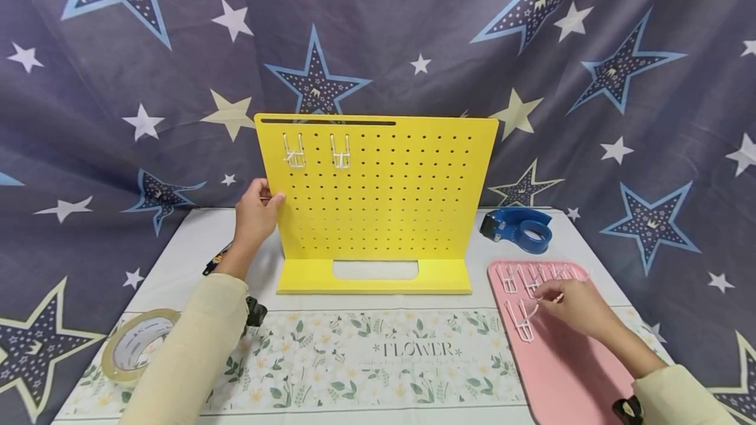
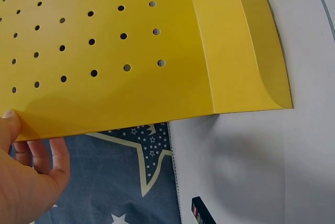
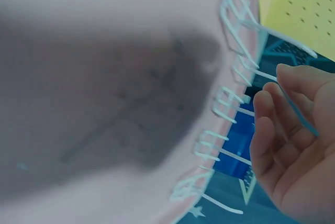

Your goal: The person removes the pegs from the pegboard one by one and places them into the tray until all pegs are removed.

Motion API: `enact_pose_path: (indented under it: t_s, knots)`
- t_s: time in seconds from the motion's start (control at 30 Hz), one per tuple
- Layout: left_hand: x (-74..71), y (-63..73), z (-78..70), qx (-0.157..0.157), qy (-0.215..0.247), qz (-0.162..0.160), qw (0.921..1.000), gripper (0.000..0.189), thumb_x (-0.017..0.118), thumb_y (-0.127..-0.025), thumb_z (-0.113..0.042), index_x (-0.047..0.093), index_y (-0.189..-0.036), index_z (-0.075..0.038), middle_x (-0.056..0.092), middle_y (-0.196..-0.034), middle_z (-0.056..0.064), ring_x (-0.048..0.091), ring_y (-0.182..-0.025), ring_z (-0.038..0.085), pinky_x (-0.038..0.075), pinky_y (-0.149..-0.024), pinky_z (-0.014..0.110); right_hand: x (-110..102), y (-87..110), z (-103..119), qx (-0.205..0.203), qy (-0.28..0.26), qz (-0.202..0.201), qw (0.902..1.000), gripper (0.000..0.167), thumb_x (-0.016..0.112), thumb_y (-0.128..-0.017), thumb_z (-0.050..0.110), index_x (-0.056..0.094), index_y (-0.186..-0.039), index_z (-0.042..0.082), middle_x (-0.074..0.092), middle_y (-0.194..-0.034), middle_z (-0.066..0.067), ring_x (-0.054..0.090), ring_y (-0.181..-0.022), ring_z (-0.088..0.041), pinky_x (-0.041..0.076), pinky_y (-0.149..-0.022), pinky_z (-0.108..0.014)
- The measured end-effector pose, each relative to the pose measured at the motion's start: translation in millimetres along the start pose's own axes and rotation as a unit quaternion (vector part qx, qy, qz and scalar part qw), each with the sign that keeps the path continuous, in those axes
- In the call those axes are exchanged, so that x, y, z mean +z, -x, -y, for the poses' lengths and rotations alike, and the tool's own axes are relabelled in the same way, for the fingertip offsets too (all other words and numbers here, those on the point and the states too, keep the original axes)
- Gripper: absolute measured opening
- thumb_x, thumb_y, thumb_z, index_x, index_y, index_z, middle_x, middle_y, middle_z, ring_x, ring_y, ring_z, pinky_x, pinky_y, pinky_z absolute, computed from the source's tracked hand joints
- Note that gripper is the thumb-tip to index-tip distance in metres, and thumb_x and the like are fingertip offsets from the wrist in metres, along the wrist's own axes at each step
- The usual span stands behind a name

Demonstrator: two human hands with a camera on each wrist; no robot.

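Observation:
A yellow pegboard (image 1: 378, 195) stands upright on its base. Two white wire hooks (image 1: 340, 153) hang in its upper left holes. My left hand (image 1: 258, 212) grips the board's left edge, thumb on the front face and the other fingers behind. On a pink tray (image 1: 567, 359) at right lie several more wire hooks, most in a row along the far edge; a separate wire hook (image 1: 520, 321) lies nearer me. My right hand (image 1: 573, 307) is over the tray's far part, its thumb and fingertips pinching the prong of a wire hook (image 3: 243, 72) in the row.
A blue tape dispenser (image 1: 520, 228) sits behind the tray. At front left, a roll of tape (image 1: 138, 346) lies beside my left sleeve. A floral cloth strip (image 1: 378, 359) crosses the white table, and a star-patterned curtain (image 1: 378, 31) hangs behind.

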State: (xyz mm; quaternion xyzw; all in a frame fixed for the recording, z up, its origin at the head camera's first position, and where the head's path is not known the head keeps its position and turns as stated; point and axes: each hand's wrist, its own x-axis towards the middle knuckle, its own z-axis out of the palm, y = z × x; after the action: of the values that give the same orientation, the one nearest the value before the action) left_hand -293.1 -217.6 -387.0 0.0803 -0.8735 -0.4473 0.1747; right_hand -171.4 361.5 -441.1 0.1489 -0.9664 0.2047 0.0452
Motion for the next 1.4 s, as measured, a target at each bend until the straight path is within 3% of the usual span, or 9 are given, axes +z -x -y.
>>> enact_pose_path:
  t_s: [0.27, 0.53, 0.8, 1.03, 1.4]
  knots:
    - [-1.4, 1.6, 0.9, 0.001, -0.002, 0.001, 1.0000, 0.028, 0.059, -0.104, -0.021, 0.053, -0.127, -0.005, 0.065, -0.120, 0.018, 0.065, -0.112, 0.034, 0.053, -0.091, 0.043, -27.2, -21.3, 10.1, 0.010, 0.025, -0.041, 0.9988, 0.011, 0.077, -0.088, 0.015, 0.079, -0.099, 0.014, 0.077, -0.082, 0.000, 0.066, -0.070, -0.011, 0.052, -0.064, -0.030]
    - [-0.4, 0.8, 2.8, 0.000, 0.002, 0.000, 1.0000, 0.028, 0.059, -0.104, -0.020, 0.053, -0.127, -0.005, 0.064, -0.118, 0.017, 0.064, -0.111, 0.034, 0.054, -0.090, 0.044, -46.7, -47.7, 37.5, 0.009, 0.011, -0.065, 0.9978, 0.012, 0.071, -0.095, 0.021, 0.079, -0.103, 0.015, 0.078, -0.091, -0.005, 0.067, -0.076, -0.016, 0.052, -0.064, -0.031]
    - [1.9, 4.0, 3.6, -0.005, -0.002, 0.012, 0.9999, 0.029, 0.058, -0.105, -0.021, 0.052, -0.128, -0.005, 0.063, -0.120, 0.017, 0.064, -0.113, 0.034, 0.054, -0.091, 0.044, -44.4, -73.0, 71.5, -0.005, -0.013, -0.083, 0.9965, 0.016, 0.070, -0.097, 0.018, 0.077, -0.109, 0.011, 0.078, -0.099, -0.009, 0.069, -0.081, -0.021, 0.056, -0.072, -0.037]
    - [0.3, 3.6, 0.9, -0.005, 0.001, 0.006, 1.0000, 0.028, 0.058, -0.105, -0.021, 0.052, -0.127, -0.006, 0.063, -0.119, 0.017, 0.065, -0.113, 0.034, 0.054, -0.090, 0.044, -41.7, -109.6, 109.5, 0.001, -0.053, -0.108, 0.9928, 0.018, 0.067, -0.098, 0.019, 0.076, -0.112, 0.010, 0.077, -0.106, -0.011, 0.073, -0.090, -0.026, 0.059, -0.078, -0.045]
    - [-2.5, 1.5, 0.4, -0.008, -0.001, 0.004, 1.0000, 0.027, 0.058, -0.105, -0.021, 0.052, -0.127, -0.006, 0.062, -0.119, 0.016, 0.065, -0.115, 0.033, 0.054, -0.092, 0.045, -31.1, -167.5, 179.6, -0.062, -0.081, -0.178, 0.9788, 0.017, 0.067, -0.096, 0.016, 0.077, -0.110, 0.013, 0.078, -0.098, -0.007, 0.069, -0.077, -0.021, 0.052, -0.064, -0.030]
